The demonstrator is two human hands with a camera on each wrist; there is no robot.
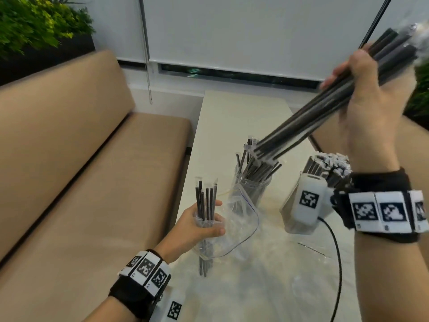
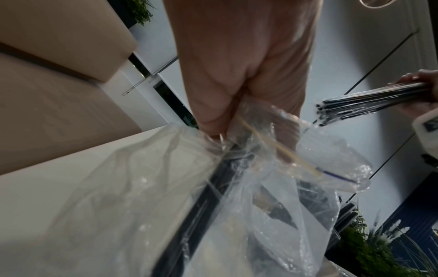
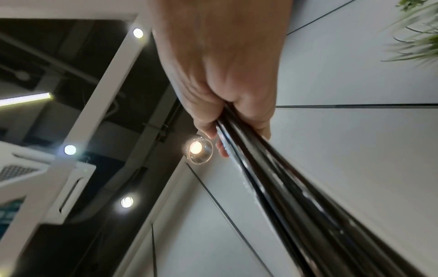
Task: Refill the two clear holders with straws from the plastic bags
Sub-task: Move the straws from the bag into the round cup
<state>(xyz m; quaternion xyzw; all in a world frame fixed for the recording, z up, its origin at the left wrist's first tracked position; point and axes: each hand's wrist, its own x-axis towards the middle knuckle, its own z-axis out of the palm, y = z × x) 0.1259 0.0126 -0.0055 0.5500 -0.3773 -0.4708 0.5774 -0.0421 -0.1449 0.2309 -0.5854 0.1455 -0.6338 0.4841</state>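
Clear plastic crinkled in the person's left hand (image 1: 199, 225), whose fingers curled round a plastic bag (image 1: 234, 226) and the few black straws (image 1: 205, 205) standing up out of it, low over the near end of a pale table (image 1: 232, 117). The left wrist view showed the same grasp from behind: fingers bunched on the bag's neck, the black straws running down inside the film.

The right hand (image 1: 369, 94) was raised high at the right, its fingers wrapped tight round a thick bundle of wrapped black straws (image 1: 325, 105). The bundle slanted down and to the left, its lower ends just above the mouth of a clear holder (image 1: 251, 182) standing mid-table. That holder already held a loose fan of straws, leaning at different angles. In the right wrist view the bundle ran out from under the closed fingers, blurred.

A second holder (image 1: 325, 168), packed full with wrapped straws, stood to the right of the first, partly hidden behind the white camera unit on the right wrist. A black cable (image 1: 336, 263) trailed across the tabletop. A tan bench (image 1: 81, 170) ran along the table's left side, with green plants (image 1: 34, 24) behind it.
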